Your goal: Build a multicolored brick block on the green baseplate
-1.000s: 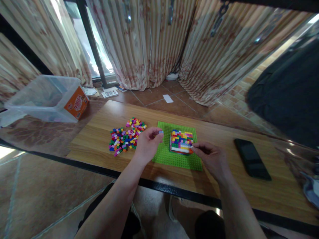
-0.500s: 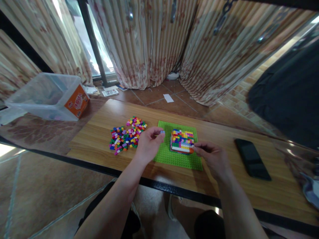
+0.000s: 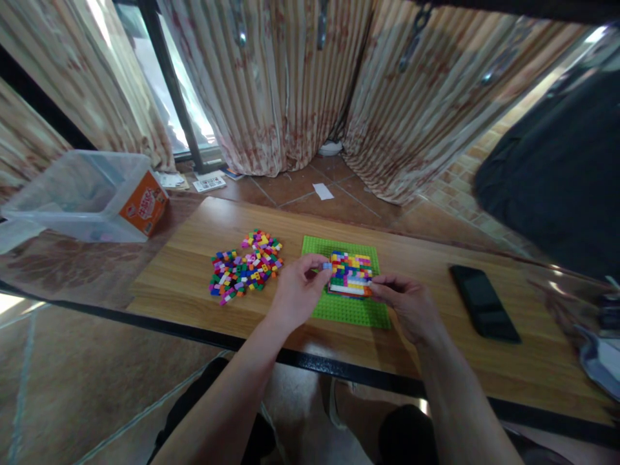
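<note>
My left hand (image 3: 299, 287) pinches a small light-blue toy brick (image 3: 327, 266) between thumb and fingertips, at the left side of a block of stacked bricks (image 3: 351, 272). The block has many colours on top and a white strip along its front. It sits on a green studded baseplate (image 3: 356, 313). At the block's right front corner are the closed fingertips of my right hand (image 3: 404, 300). Whether they grip the block or a small piece there is too small to tell. A loose pile of mixed bricks (image 3: 247, 268) lies left of the baseplate.
The wooden table (image 3: 179, 278) has a dark front edge. A black phone (image 3: 484, 303) lies on its right part. Beyond the left end stands a clear plastic bin (image 3: 82, 219) with an orange label. Curtains (image 3: 271, 97) hang behind, and paper (image 3: 323, 191) lies on the floor.
My left hand has moved right with the light-blue brick, from over the baseplate's left part to the block's left side. My right hand stays at the block's right corner. The view has shifted slightly.
</note>
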Tool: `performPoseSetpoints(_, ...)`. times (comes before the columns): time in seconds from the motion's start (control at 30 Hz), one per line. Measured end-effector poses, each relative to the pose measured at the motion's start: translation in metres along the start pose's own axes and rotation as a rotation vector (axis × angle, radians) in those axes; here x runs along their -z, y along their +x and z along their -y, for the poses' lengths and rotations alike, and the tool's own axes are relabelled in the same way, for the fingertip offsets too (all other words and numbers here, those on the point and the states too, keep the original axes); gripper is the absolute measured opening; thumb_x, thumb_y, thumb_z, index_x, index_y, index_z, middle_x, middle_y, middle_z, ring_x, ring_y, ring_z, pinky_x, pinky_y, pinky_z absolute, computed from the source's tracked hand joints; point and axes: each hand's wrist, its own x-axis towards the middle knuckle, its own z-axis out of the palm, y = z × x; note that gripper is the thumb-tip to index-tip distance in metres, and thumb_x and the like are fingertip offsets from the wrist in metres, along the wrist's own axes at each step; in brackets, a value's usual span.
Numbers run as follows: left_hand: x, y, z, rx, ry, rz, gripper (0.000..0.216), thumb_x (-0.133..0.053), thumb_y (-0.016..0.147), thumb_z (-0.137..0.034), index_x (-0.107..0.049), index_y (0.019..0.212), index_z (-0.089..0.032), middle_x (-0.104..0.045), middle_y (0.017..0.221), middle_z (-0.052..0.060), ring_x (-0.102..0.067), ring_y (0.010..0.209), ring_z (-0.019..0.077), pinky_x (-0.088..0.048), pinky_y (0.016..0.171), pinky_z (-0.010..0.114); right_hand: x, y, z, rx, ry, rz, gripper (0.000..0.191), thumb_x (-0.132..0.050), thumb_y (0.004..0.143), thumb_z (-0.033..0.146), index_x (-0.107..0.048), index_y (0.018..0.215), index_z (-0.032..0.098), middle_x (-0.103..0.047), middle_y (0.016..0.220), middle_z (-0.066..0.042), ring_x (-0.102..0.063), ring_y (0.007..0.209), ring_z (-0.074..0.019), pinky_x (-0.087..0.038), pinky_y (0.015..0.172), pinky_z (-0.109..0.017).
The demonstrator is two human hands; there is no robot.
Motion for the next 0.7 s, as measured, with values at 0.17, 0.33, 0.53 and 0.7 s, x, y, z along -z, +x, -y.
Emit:
performPoseSetpoints(0.17,-0.014,-0.005,-0.005,-0.17,0.244,0.072,0.013,-0.062,0.087,-0.019,-0.067,0.099,-0.021,-0.073,0.094,0.003,-0.067,0.084,0.0171,-0.055,0.082,0.035,0.002,0.001,0.003,0.006,0.016,0.006,0.034,-0.091,0.047,0.04,-0.075,0.067,0.018,-0.066,0.062,0.0,-0.053,0.056,-0.0077,-0.042,0.053,-0.021)
performPoseSetpoints(0.33,-0.033,-0.003,-0.005,-0.307,0.395,0.019,0.013,-0.069,0.085,-0.021,-0.073,0.096,-0.024,-0.069,0.11,0.005,-0.062,0.109,0.0208,-0.048,0.099,0.042,0.005,0.004,0.005,-0.016,0.167,-0.116,0.035,-0.091,0.047,0.044,-0.071,0.063,0.02,-0.062,0.06,0.002,-0.051,0.054,-0.0077,-0.044,0.051,-0.021)
performPoseSetpoints(0.53,-0.052,-0.004,0.001,-0.347,0.617,-0.084,0.015,-0.074,0.081,-0.027,-0.077,0.095,-0.032,-0.061,0.122,0.004,-0.054,0.112,0.0253,-0.043,0.098,0.047,0.003,0.004,0.004,0.014,0.143,-0.105,0.037,-0.088,0.049,0.048,-0.07,0.063,0.019,-0.063,0.062,0.001,-0.05,0.054,-0.0083,-0.042,0.05,-0.022)
performPoseSetpoints(0.7,-0.057,-0.005,0.002,-0.329,0.667,-0.094,0.017,-0.075,0.081,-0.031,-0.077,0.097,-0.035,-0.059,0.128,0.003,-0.05,0.117,0.0262,-0.039,0.101,0.049,0.003,0.005,0.002,0.01,0.128,-0.097,0.038,-0.087,0.05,0.049,-0.07,0.064,0.018,-0.063,0.063,0.001,-0.05,0.055,-0.0086,-0.041,0.052,-0.023)
